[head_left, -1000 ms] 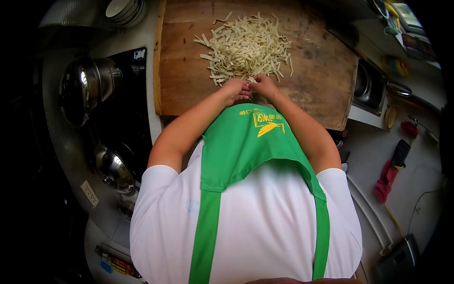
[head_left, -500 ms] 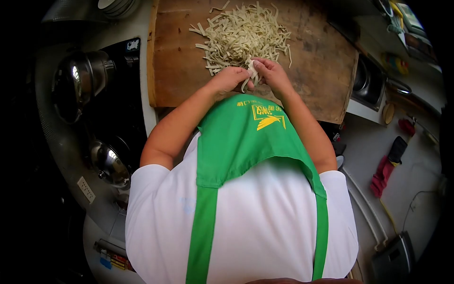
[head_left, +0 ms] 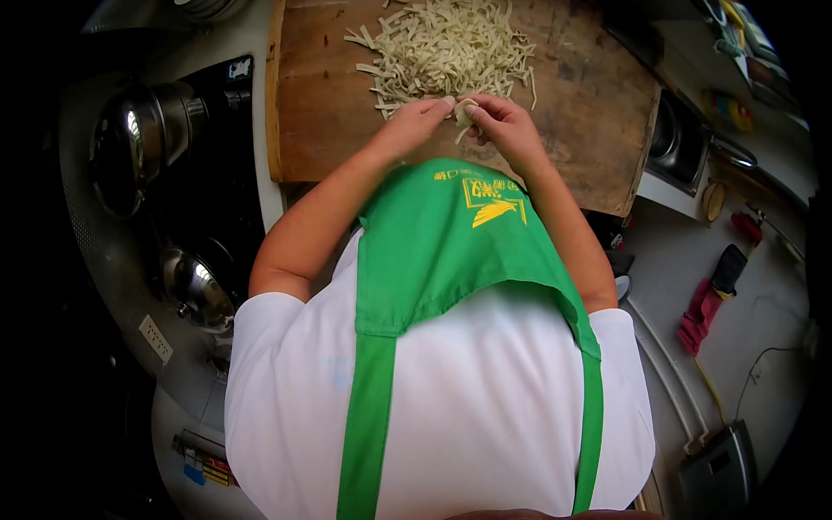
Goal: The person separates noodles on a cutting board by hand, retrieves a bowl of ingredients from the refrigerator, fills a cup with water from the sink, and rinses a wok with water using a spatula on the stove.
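Observation:
A large heap of flat, pale noodles (head_left: 446,48) lies on the wooden board (head_left: 321,139). At the near edge of that heap, my left hand (head_left: 414,123) has its thumb and fingers pinched together; what is between them is too small to make out. Close beside it, my right hand (head_left: 507,130) is closed on a few flat noodle strips (head_left: 465,120), which curl over and hang below the fingertips. The two hands are slightly apart, just beyond the green apron (head_left: 451,251).
To the left stand a lidded metal pot (head_left: 130,147) and another shiny lidded pan (head_left: 198,290) on a dark stove. A sink (head_left: 676,143) lies right of the board. Stacked bowls (head_left: 204,9) sit at the upper left, with a red and black cloth item (head_left: 711,299) at the right.
My hands have moved slightly apart from where they met over the strips. The noodle strips now curl in my right hand, while my left fingertips sit nearer the heap. The view shifts slightly.

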### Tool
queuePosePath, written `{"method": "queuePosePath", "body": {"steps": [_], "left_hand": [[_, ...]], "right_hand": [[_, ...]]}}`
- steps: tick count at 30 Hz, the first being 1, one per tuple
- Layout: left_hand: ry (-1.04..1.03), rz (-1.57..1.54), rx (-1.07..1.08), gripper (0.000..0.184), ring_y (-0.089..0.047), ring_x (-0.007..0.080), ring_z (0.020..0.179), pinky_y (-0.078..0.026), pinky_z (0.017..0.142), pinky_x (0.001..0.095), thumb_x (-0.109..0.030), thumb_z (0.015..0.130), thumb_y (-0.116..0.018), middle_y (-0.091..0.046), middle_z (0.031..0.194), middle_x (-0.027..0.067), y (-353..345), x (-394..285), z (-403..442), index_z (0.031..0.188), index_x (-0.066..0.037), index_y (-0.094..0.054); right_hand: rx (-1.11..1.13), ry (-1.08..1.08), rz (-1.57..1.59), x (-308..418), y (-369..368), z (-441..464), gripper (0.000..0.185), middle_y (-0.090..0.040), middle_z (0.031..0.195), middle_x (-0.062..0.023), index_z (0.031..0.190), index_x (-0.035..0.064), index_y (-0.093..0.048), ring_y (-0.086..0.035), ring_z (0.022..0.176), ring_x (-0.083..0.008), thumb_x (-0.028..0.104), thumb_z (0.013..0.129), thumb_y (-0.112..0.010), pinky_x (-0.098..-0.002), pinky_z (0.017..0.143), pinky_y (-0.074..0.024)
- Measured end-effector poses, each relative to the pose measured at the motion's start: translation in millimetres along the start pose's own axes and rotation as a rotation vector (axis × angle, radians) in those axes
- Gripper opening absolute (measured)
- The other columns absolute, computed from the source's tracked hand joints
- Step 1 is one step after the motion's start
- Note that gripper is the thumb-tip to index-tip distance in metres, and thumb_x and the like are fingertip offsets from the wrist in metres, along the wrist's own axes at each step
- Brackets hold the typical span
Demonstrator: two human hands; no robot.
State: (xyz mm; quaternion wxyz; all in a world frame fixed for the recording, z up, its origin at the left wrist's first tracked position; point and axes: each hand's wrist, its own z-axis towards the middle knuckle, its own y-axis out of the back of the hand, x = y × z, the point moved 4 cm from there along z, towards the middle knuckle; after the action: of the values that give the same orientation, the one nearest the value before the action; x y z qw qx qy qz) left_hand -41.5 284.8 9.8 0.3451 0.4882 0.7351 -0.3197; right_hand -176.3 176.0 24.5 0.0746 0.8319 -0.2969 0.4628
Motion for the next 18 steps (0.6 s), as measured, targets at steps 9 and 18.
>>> {"method": "queuePosePath", "body": {"steps": [9,18], "left_hand": [[-0.102,0.198,0.001,0.034,-0.058,0.0090,0.069,-0.049,0.065,0.0248,-0.033,0.097,-0.056,-0.064,0.083,0.0018,1,2,0,0.095,-0.001,-0.066],[-0.049,0.036,0.142,0.026,-0.065,0.0158,0.066,-0.052,0.059,0.0263,-0.028,0.104,-0.041,-0.060,0.077,0.0051,-19,-20,-14,0.101,-0.004,-0.049]], "right_hand": [[-0.035,-0.008,0.029,4,0,-7,0.022,-0.067,0.087,-0.0007,0.109,0.0039,-0.063,-0.059,0.065,-0.0049,0.022,0.096,-0.060,-0.0202,0.055,-0.0442],[-0.006,-0.143,0.172,2,-4,-12,0.023,-0.060,0.083,0.0057,0.107,0.0090,-0.063,-0.051,0.061,-0.0022,0.028,0.094,-0.063,-0.0179,0.053,-0.0410]]}}
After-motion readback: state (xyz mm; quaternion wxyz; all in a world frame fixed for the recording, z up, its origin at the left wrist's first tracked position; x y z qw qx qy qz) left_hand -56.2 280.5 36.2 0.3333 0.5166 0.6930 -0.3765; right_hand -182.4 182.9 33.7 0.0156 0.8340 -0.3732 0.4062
